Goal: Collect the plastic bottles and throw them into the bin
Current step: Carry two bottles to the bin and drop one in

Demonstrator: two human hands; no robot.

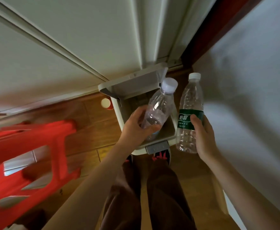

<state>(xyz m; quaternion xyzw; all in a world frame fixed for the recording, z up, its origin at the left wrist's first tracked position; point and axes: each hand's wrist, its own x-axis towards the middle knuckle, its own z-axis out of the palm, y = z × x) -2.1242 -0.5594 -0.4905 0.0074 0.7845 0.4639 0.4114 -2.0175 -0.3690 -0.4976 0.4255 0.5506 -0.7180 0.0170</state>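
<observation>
A white pedal bin (pixel 119 113) stands on the wood floor against the wall, its lid (pixel 136 83) swung up and open. My left hand (pixel 136 128) grips a clear unlabelled plastic bottle (pixel 159 105) with a white cap, held tilted over the bin's opening. My right hand (pixel 202 135) holds a second clear bottle with a green label (pixel 191 103) upright, just right of the bin. My foot (pixel 162 156) rests at the bin's grey pedal (pixel 156 147).
A red plastic stool (pixel 28 156) stands on the floor to the left. A small red cup with a white top (pixel 105 103) sits left of the bin. White panelled doors rise behind; a white wall (pixel 252 97) is on the right.
</observation>
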